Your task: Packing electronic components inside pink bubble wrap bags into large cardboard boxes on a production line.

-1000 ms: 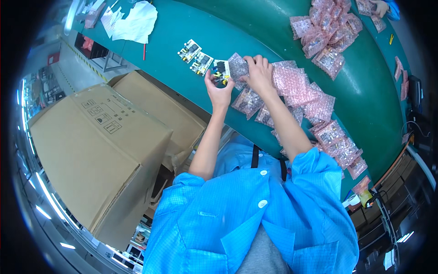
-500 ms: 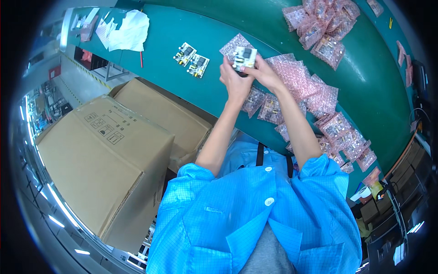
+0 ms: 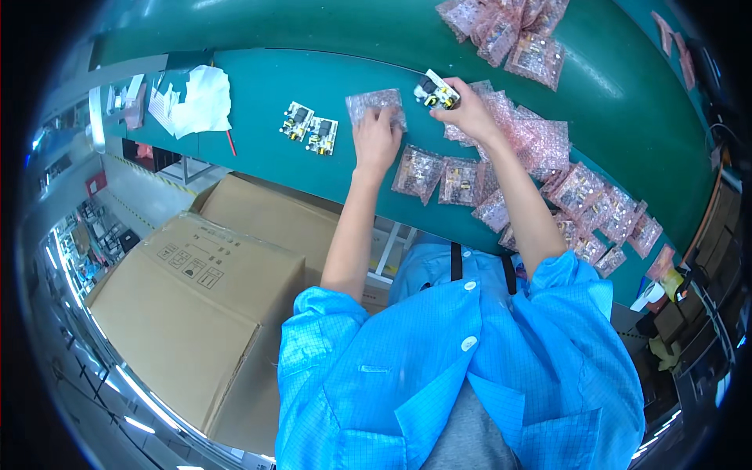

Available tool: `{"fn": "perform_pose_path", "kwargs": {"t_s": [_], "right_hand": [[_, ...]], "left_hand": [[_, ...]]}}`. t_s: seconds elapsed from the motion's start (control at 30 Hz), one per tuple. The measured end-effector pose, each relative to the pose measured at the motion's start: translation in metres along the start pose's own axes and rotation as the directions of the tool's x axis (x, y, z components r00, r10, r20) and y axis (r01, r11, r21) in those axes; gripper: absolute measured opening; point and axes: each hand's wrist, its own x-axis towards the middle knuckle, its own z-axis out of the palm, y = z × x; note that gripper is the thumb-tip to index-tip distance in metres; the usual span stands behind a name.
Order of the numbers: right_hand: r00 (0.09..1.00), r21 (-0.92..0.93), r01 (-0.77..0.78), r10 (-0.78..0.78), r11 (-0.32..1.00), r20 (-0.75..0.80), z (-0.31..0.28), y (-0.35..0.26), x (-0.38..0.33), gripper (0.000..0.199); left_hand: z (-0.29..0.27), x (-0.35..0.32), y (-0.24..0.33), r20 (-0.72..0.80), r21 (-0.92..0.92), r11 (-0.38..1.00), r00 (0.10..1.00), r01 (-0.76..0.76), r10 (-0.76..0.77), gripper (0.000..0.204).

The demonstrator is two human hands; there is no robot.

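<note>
My right hand (image 3: 468,112) holds a small white circuit board (image 3: 435,92) above the green table (image 3: 329,172). My left hand (image 3: 376,137) grips an empty pink bubble-wrap bag (image 3: 374,105) that lies on the table just left of the board. Two bare circuit boards (image 3: 310,128) lie side by side further left. Several filled pink bubble bags (image 3: 439,178) lie under and right of my arms.
A heap of pink bubble bags (image 3: 509,31) lies at the far side of the table, more bags (image 3: 603,211) to the right. White cloth and papers (image 3: 196,102) lie at the left end. Two large cardboard boxes (image 3: 196,313) stand below the table's near edge.
The board and the bag were held together in both hands; now they are apart, the board in my right hand, the bag laid on the table under my left.
</note>
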Motion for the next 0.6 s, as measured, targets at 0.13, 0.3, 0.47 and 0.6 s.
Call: {"fn": "perform_pose_path", "kwargs": {"t_s": [0.13, 0.3, 0.47, 0.6], "right_hand": [[0.997, 0.254, -0.022, 0.003, 0.967, 0.078, 0.003, 0.004, -0.008, 0.061], [1.000, 0.394, -0.025, 0.027, 0.919, -0.001, 0.002, 0.007, -0.006, 0.055], [0.994, 0.384, -0.003, -0.040, 0.923, 0.105, -0.003, -0.005, -0.001, 0.053], [0.979, 0.296, -0.046, -0.016, 0.954, 0.203, -0.005, -0.002, 0.007, 0.052]], "left_hand": [[0.011, 0.010, -0.010, -0.054, -0.157, 0.987, 0.998, -0.022, 0.014, 0.020], [0.024, 0.014, -0.003, -0.158, -0.246, 0.965, 0.979, 0.091, -0.132, 0.012], [0.017, 0.016, 0.001, -0.175, -0.115, 0.992, 0.981, 0.059, -0.079, 0.011], [0.026, 0.009, -0.008, -0.256, -0.216, 0.976, 0.966, -0.020, -0.037, 0.010]]}}
